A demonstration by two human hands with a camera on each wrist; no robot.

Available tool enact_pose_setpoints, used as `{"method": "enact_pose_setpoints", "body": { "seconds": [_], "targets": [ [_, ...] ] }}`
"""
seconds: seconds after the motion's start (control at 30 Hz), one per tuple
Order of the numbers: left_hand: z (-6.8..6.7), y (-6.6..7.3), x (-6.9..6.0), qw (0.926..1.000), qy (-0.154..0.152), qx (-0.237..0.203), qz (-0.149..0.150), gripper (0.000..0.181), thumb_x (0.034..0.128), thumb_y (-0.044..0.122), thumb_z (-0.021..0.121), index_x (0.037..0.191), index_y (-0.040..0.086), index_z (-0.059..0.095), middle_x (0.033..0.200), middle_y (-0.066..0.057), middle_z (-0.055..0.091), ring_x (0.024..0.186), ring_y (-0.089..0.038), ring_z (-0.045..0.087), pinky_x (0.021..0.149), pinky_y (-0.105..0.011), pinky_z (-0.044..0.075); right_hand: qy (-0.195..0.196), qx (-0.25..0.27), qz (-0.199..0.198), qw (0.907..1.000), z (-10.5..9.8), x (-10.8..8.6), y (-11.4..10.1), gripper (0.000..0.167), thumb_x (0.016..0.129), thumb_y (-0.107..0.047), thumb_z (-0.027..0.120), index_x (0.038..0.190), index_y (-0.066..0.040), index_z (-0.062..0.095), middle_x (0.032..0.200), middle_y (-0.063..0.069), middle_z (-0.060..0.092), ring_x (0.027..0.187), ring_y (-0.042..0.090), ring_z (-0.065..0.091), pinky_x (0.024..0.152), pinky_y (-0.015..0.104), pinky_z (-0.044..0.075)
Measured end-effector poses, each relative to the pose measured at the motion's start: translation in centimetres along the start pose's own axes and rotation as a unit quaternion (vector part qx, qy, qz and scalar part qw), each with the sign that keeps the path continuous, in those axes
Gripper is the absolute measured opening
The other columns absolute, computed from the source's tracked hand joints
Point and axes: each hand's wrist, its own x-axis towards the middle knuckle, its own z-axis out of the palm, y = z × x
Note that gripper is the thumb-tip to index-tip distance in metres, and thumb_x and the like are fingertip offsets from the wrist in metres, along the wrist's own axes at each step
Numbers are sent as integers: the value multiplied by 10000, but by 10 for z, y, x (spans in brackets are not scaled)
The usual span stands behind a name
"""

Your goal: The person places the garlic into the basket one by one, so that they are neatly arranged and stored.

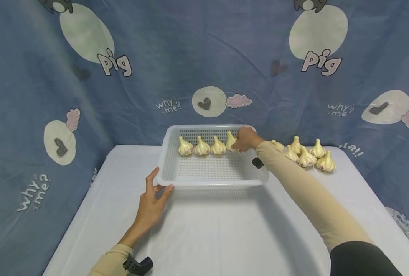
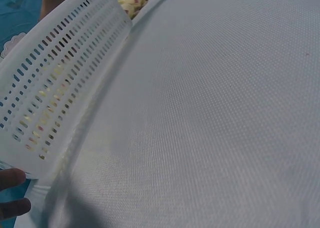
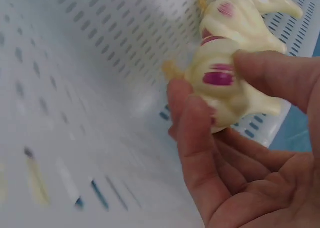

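Note:
A white perforated basket (image 1: 208, 183) stands on the white table, with a row of garlic bulbs (image 1: 202, 146) along its far side. The right hand (image 1: 246, 138) reaches inside at the right end of that row. In the right wrist view, the right hand (image 3: 250, 138) pinches a garlic bulb (image 3: 218, 77) with purple marks between thumb and fingers, beside other bulbs. The left hand (image 1: 151, 203) touches the basket's near left corner, thumb and fingers spread. Its fingertips (image 2: 14, 179) show by the basket's corner (image 2: 30, 163) in the left wrist view.
More garlic bulbs (image 1: 307, 158) lie in a group on the table, right of the basket and partly behind the right forearm. A blue patterned cloth (image 1: 204, 57) hangs behind and beside the table (image 1: 218, 237).

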Motion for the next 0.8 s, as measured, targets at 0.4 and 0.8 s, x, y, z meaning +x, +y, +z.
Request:
{"method": "enact_pose_setpoints", "body": {
  "seconds": [0.4, 0.8],
  "targets": [
    [0, 1, -1, 10000, -7, 3, 33, 827, 1058, 374, 678, 1690, 272, 155, 1360, -302, 681, 1298, -497, 641, 1025, -689, 441, 107, -976, -167, 9950, 15, -2, -5, 216, 987, -189, 688, 848, -25, 665, 734, 42, 609, 636, 161, 566, 600, 274, 468],
    [0, 0, -1, 10000, -35, 24, -13, 832, 1061, 390, 668, 1693, 281, 138, 1373, -293, 677, 1320, -502, 623, 1035, -699, 427, 709, -985, -297, 9922, 26, 0, -3, 299, 877, -172, 839, 1010, 46, 681, 921, 150, 681, 821, 257, 573, 845, 424, 544]
  ]
}}
